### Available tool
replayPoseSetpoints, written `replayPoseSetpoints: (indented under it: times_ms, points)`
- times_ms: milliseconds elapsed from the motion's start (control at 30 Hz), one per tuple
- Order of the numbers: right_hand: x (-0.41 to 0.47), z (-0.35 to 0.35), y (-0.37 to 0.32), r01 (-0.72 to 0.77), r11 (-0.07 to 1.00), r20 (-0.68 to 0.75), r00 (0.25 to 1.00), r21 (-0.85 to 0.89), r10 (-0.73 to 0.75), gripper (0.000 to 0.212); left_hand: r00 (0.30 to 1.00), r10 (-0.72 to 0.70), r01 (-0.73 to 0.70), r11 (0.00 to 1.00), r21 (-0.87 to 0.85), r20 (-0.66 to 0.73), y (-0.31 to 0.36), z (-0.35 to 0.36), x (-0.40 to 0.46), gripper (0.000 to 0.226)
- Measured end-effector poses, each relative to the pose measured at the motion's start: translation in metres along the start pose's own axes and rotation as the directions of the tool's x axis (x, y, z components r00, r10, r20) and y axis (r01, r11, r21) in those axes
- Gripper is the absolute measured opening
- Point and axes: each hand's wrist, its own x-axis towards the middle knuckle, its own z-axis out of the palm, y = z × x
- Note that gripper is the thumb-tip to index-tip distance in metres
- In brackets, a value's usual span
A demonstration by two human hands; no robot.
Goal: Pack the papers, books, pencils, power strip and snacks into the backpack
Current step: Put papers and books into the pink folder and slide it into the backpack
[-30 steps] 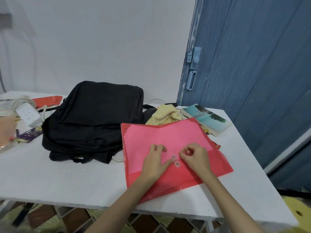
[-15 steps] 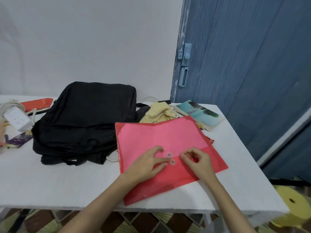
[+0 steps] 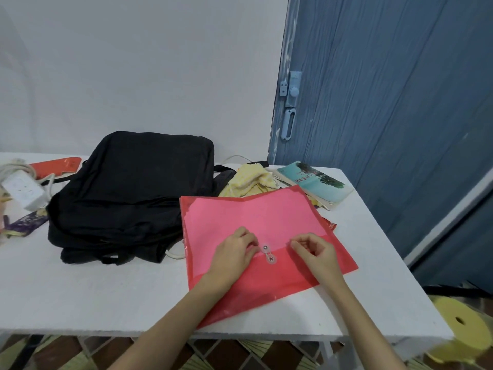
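Our left hand (image 3: 234, 252) pins the translucent red plastic envelope (image 3: 256, 222) flat; our right hand (image 3: 314, 252), at three o'clock from its clasp, pinches, seemingly its string.

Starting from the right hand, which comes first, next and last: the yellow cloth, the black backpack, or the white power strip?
Counting out from the right hand:
1. Yellow cloth, just behind the red folder.
2. Black backpack, further left, mid-table.
3. White power strip, at the table's far left edge.
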Motion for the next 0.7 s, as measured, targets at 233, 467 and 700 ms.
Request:
replayPoseSetpoints:
  times_ms: [233, 467, 700]
  points:
    - [0.013, -0.029, -0.017, -0.370, 0.709, -0.377, 0.913, -0.600, 0.157, 0.046, 0.979, -0.201, 0.205, 0.972, 0.112, -0.041, 0.006, -0.002, 0.014, 0.026]
    - [0.027, -0.070, -0.043, -0.430, 0.858, 0.014, 0.892, -0.281, 0.451, 0.034, 0.943, -0.333, 0.330, 0.920, -0.211, 0.018, -0.007, -0.023, 0.022, 0.028]
    - [0.032, -0.110, -0.084, -0.225, 0.955, 0.302, 0.940, 0.192, 0.161, 0.035, 0.895, -0.273, 0.319, 0.944, 0.079, -0.351, -0.033, -0.099, 0.014, 0.066]
